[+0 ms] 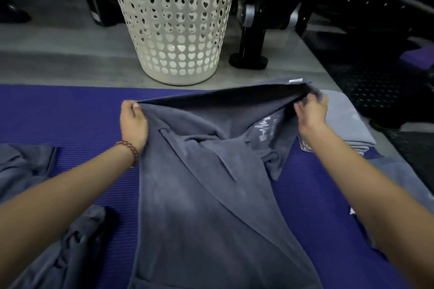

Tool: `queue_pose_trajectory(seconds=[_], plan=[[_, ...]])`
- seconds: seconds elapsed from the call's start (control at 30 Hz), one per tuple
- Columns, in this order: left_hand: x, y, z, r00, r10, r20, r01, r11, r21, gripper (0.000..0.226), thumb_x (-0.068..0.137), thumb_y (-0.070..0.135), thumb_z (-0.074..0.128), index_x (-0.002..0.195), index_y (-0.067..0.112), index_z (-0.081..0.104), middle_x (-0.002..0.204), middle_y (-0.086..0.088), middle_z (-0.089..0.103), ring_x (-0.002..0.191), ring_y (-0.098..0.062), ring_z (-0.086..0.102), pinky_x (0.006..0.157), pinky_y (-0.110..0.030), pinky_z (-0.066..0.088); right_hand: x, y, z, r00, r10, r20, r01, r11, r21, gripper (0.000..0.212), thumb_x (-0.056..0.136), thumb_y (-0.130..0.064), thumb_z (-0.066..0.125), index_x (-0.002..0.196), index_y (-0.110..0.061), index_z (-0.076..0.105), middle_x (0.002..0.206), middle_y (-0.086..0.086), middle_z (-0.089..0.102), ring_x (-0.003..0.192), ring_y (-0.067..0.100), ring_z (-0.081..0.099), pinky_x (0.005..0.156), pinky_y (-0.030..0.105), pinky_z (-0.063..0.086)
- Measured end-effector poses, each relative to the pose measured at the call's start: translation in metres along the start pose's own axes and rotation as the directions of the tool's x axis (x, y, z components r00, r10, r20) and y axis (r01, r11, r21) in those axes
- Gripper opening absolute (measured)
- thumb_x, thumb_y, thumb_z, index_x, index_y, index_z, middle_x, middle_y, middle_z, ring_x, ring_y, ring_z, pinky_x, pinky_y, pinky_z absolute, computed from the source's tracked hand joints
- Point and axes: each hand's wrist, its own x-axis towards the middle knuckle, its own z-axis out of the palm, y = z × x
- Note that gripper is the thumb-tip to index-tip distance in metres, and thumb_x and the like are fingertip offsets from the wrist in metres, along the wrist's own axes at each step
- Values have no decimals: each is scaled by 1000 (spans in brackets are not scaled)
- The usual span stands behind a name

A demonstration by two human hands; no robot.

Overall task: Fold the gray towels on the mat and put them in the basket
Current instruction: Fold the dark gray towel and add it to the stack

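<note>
Over the middle of the purple mat (70, 112), your left hand (132, 122) pinches one top corner of the gray towel (187, 195) and your right hand (312, 112) has its fingers curled round the other, the edge pulled tight between them while the rest hangs toward you. Rumpled towels (30, 171) lie by your left arm, a folded stack (347, 119) sits just past your right hand, and the white basket (178, 30) stands on the floor beyond the mat.
</note>
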Motion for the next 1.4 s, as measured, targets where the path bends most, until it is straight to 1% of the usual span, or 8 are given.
queue_pose_trajectory(seconds=[0.13, 0.27, 0.37, 0.57, 0.73, 0.97, 1.1, 1.4], plan=[[-10, -10, -9, 989, -106, 106, 83, 977, 197, 23, 94, 4, 42, 116, 3, 49, 112, -13, 52, 102, -24, 49, 88, -28, 35, -21, -4, -11, 980, -165, 110, 198, 859, -472, 17, 90, -10, 44, 87, -21, 57, 97, 4, 61, 98, 22, 58, 91, 39, 46], [-40, -9, -9, 947, -153, 283, -6, 871, 491, 40, 91, 18, 56, 130, 16, 47, 135, -16, 38, 125, -35, 33, 104, -44, 26, -76, 4, -16, 869, -218, 443, 483, 188, -855, 26, 82, -33, 52, 93, -19, 72, 88, 7, 70, 88, 25, 62, 71, 29, 38], [-66, 10, -11, 884, -28, 467, -111, 957, 268, 17, 95, 24, 52, 112, 27, 54, 117, -8, 47, 110, -24, 49, 98, -37, 37, -121, 1, -1, 728, 7, 685, 573, 541, -615, 15, 79, -21, 61, 90, -18, 71, 80, -1, 69, 75, 7, 60, 73, 28, 44], [-131, 44, -9, 395, -387, 833, 701, 713, -1, 26, 96, 30, 47, 113, 15, 61, 95, -2, 70, 80, -10, 68, 59, -21, 53, -170, 3, -8, 174, 544, 821, 142, 811, -568, 53, 91, 3, 53, 136, -21, 39, 109, 10, 68, 108, 10, 61, 92, 20, 46], [-137, 21, -10, 597, -502, 626, 641, 768, 4, 36, 83, -9, 58, 116, 8, 58, 115, -13, 60, 91, -15, 59, 77, -21, 49, -135, 49, -50, 827, 439, 350, 56, 556, -829, 35, 91, -19, 58, 125, -14, 51, 111, 1, 59, 106, 17, 56, 79, 26, 42], [-127, 18, -31, 688, -481, 543, 634, 763, -126, 31, 81, -5, 63, 104, 15, 61, 117, -10, 59, 109, -21, 58, 101, -35, 45, -117, 83, -125, 794, 553, 252, 249, 83, -965, 57, 84, -40, 67, 132, -16, 51, 137, 14, 43, 127, 31, 41, 108, 37, 33], [-132, 4, -42, 721, -556, 414, 597, 802, 38, 52, 73, -2, 74, 115, 14, 48, 110, -5, 51, 102, -20, 55, 84, -32, 51, -125, 90, -124, 828, 452, 333, 222, 281, -934, 14, 83, -22, 70, 74, -21, 59, 94, 3, 64, 98, 21, 58, 88, 31, 43], [-133, -22, -63, 609, -703, 368, 693, 697, 185, 17, 91, 16, 60, 75, 10, 55, 75, -6, 53, 68, -17, 52, 51, -24, 49, -129, 63, -105, 934, 332, 134, -220, 828, -515, 30, 98, -10, 44, 70, -19, 37, 66, 0, 42, 61, 10, 39, 59, 23, 35]])
